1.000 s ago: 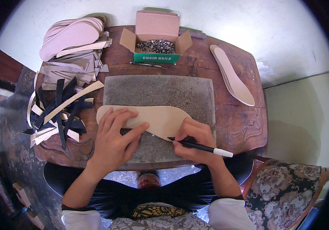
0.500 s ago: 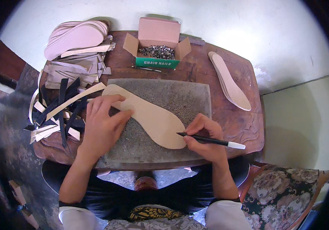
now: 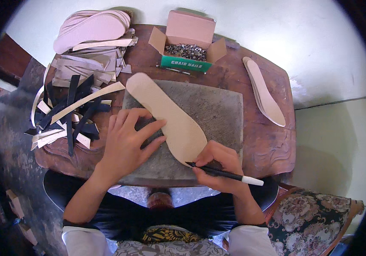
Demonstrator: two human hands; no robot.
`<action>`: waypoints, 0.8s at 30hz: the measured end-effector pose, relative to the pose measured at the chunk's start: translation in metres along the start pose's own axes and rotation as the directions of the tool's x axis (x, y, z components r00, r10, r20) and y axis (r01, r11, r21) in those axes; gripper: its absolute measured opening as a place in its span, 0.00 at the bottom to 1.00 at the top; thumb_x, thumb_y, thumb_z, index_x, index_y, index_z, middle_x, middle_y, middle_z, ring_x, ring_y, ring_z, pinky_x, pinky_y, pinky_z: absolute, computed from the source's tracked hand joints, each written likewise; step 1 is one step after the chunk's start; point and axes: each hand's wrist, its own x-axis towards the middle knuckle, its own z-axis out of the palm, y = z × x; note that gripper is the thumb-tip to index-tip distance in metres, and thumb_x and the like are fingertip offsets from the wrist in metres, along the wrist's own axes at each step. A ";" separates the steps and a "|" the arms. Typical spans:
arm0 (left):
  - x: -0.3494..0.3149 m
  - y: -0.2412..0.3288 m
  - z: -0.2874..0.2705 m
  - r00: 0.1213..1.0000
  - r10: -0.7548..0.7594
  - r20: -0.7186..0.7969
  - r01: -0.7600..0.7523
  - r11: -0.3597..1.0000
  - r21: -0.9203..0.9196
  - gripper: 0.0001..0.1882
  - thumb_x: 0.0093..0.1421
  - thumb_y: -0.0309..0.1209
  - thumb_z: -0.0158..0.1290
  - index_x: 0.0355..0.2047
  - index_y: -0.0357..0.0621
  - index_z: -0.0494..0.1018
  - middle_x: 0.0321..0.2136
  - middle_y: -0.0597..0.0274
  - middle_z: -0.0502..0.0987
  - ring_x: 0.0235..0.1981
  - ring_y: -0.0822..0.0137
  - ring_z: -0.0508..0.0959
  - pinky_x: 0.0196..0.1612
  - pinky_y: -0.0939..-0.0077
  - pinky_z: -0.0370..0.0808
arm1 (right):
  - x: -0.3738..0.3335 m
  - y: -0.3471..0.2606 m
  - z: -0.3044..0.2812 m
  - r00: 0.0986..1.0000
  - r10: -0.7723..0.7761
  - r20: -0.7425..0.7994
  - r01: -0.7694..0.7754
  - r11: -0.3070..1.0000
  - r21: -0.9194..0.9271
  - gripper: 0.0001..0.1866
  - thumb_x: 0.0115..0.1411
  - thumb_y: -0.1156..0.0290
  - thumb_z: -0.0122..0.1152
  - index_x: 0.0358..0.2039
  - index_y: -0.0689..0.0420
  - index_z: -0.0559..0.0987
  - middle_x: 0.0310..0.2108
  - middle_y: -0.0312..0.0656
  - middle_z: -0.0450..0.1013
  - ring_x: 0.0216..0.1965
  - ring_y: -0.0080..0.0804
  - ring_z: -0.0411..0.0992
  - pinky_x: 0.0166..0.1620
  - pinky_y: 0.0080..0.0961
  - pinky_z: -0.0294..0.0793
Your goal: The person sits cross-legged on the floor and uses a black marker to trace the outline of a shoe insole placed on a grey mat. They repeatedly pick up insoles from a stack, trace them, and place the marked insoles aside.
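Observation:
A beige insole (image 3: pixel 172 115) lies slantwise on a grey stone slab (image 3: pixel 219 106), its narrow end far left and its broad end near me. My left hand (image 3: pixel 129 138) rests along the insole's left edge, fingers spread, with the thumb and forefinger tips on it. In my right hand (image 3: pixel 220 164) is a black pen (image 3: pixel 221 171) with a white end, gripped between thumb and fingers. Its dark tip meets the near edge of the insole's broad end. The right fingers hide part of the insole's right edge.
Pink insoles (image 3: pixel 95 27) are piled over grey strips (image 3: pixel 91 64) at the far left. Black and cream strips (image 3: pixel 70 111) lie tangled below them. An open box of nails (image 3: pixel 187 55) stands at the back. More beige insoles (image 3: pixel 264 91) sit stacked on the wooden table's (image 3: pixel 277 145) right side.
The insole has turned more upright, its narrow end swinging away from me. My left hand has slid toward its middle. The pen tip has moved nearer, to the insole's edge. The view has shifted slightly.

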 end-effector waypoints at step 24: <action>-0.002 -0.002 0.002 1.000 -0.026 0.010 0.026 0.999 -0.035 0.21 0.53 0.41 0.69 0.49 0.60 0.83 0.47 0.65 0.75 0.50 0.57 0.71 0.49 0.57 0.66 | -0.001 0.003 0.024 0.992 0.062 -0.112 -0.069 0.996 -0.063 0.11 0.44 0.82 0.72 0.25 0.60 0.77 0.28 0.44 0.77 0.29 0.35 0.79 0.34 0.26 0.76</action>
